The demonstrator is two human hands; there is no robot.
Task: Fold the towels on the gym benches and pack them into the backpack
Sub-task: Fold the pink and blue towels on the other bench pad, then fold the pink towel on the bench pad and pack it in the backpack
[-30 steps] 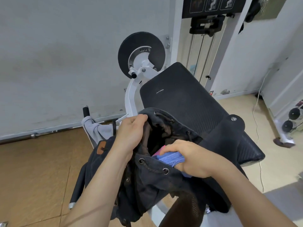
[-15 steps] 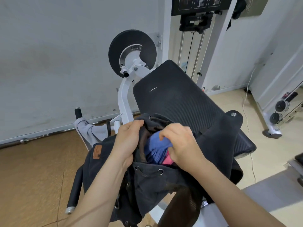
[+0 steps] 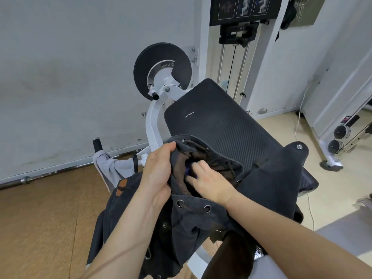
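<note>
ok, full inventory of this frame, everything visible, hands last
backpack: 1, dark grey, drawstring mouth open, lying on the near end of the bench pad
blue towel: 1, only a sliver shows inside the backpack mouth
bench pad: 1, black, ribbed, centre frame
weight disc: 1, black, on the white machine arm behind the pad
grey cloth: 1, light grey, draped over a handle left of the backpack
cable machine: 1, white frame, black chart on top, at the back
small wheels: 2, black, far right on a white frame
floor cable: 1, white, on the right
left hand: gripping the left rim of the backpack mouth
right hand: fingers pushed into the mouth, on the towel
</note>
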